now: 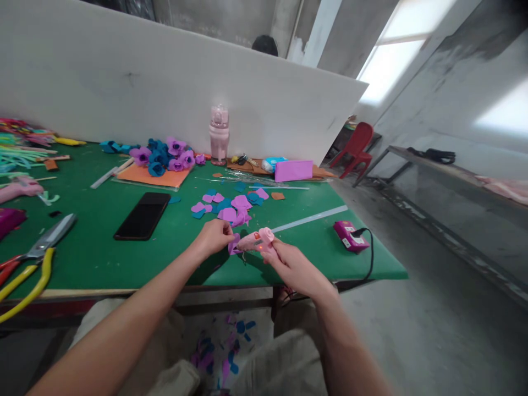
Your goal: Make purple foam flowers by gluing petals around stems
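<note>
A pink glue gun lies nearly level above the near edge of the green table, its nozzle pointing left and a small red light glowing on its body. At the nozzle tip sits a small purple foam petal, curled and pinched at one edge, touching the nozzle, just in front of the loose-cut pink and blue petals.

Left hand pinching, right hand curled in grip, forearms converging.
</note>
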Demonstrator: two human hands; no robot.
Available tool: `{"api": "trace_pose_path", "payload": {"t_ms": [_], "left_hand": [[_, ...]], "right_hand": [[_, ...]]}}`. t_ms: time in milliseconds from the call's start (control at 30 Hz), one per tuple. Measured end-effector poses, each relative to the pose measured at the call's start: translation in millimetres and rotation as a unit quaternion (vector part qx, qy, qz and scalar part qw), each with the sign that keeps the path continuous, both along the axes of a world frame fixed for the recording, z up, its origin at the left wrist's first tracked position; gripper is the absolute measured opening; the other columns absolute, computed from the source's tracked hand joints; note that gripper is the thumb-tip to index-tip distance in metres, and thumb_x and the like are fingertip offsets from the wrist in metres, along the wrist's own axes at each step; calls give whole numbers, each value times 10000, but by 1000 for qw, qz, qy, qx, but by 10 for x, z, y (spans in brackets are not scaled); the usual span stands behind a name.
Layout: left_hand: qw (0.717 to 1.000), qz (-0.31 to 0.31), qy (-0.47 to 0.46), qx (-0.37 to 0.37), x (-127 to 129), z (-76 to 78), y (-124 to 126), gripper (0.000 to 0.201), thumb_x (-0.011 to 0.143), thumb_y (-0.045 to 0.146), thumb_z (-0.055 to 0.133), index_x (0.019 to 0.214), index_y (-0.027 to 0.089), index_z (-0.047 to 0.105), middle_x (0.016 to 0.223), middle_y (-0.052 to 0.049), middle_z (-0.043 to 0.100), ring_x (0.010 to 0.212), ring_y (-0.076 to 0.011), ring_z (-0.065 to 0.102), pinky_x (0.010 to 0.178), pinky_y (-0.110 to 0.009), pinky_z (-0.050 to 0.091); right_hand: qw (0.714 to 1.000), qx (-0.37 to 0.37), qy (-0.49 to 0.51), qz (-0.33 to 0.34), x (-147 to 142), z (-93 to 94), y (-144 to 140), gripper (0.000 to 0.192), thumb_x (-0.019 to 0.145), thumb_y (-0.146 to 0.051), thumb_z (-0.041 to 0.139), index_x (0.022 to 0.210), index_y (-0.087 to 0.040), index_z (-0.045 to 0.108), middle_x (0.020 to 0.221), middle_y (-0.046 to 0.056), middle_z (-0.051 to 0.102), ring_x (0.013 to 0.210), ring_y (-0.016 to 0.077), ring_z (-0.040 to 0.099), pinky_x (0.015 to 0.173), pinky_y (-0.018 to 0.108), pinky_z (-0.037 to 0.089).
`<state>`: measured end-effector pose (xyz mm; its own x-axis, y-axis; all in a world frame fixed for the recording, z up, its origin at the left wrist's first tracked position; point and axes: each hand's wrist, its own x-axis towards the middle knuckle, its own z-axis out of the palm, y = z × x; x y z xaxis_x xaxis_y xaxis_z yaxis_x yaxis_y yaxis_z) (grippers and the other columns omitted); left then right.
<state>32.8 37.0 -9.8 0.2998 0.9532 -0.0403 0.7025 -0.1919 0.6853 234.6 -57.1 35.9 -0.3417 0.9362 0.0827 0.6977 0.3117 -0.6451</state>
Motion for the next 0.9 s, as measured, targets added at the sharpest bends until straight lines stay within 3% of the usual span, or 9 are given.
{"api": "trace_pose_path", "payload": {"t_ms": [633,900], "left_hand": [[1000,-3,2,-2,-3,-15,-1,155,650,277,558,540,171,530,531,0,567,519,-132,491,503,-246,291],[1000,-10,2,4,-8,-31,13,155,653,282,552,546,170,537,538,-1,573,528,-137,502,508,-248,296]], "right_hand": [[1000,5,-7,17,-52,0,3,265,926,-316,368,1016,-184,580,1094,93,637,949,210,591,812,297,424],[1000,4,-24,10,-57,7,-2,279,930,-316,362,1022,-165,577,1077,103,642,931,212,598,787,295,429]]}}
